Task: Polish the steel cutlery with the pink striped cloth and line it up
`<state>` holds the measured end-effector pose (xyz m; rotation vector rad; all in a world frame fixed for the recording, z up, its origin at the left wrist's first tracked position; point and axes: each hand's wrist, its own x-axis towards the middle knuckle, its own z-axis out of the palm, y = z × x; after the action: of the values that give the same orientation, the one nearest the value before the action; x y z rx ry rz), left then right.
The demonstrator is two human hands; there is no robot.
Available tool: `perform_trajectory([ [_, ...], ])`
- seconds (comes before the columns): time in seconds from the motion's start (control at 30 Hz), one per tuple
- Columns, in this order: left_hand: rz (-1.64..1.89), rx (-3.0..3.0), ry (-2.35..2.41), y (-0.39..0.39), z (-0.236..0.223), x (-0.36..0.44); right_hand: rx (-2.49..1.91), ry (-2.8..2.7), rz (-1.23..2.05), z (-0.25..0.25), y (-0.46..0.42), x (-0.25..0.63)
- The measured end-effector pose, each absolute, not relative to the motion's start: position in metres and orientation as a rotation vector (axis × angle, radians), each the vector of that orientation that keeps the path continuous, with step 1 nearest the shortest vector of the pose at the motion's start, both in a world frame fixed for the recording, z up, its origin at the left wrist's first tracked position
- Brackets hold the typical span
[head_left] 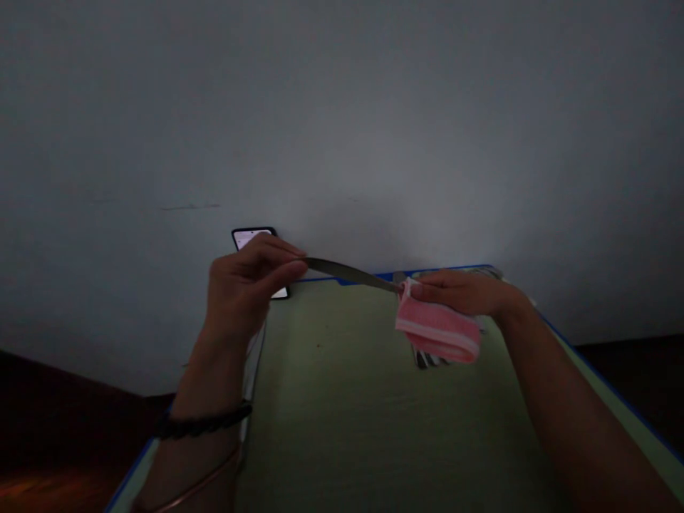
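My left hand (255,276) pinches one end of a long, slim grey metal utensil, like a table knife (350,273), between thumb and fingers. Its length runs to the right, tilted slightly down, above the table. My right hand (459,290) is closed on a folded pink cloth (441,329) with pale stripes, which wraps the utensil's other end. That end is hidden in the cloth, so the exact kind of utensil is unclear. Below the cloth, part of a black-and-white patterned thing (426,359) shows on the table.
A phone (281,293) with a lit screen is behind my left hand, near the wall (342,128). The pale green table (342,399) has a blue edge and meets the wall at the back. A small grey rounded piece (398,276) shows beside my right fingertips. The room is dim.
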<state>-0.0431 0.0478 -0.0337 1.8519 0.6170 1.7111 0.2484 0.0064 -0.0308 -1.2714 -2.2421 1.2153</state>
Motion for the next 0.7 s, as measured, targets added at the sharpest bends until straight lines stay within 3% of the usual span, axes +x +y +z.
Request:
perform_trajectory([
  [0.17, 1.735, 1.514, 0.573, 0.055, -0.038, -0.036, -1.240, -2.212, 1.264, -0.027, 0.004, 0.252],
  [0.37, 1.410, 0.884, 0.475, 0.037, -0.028, 0.018, -1.243, -2.302, 0.921, -0.028, 0.006, 0.228],
  [0.5, 1.427, 0.646, 0.389, 0.027, -0.024, 0.027, -1.190, -2.417, 0.681, -0.033, 0.005, 0.203],
  [0.7, 1.556, 0.408, 0.346, 0.029, -0.016, 0.004, -1.206, -2.463, 0.673, -0.024, 0.001, 0.210],
])
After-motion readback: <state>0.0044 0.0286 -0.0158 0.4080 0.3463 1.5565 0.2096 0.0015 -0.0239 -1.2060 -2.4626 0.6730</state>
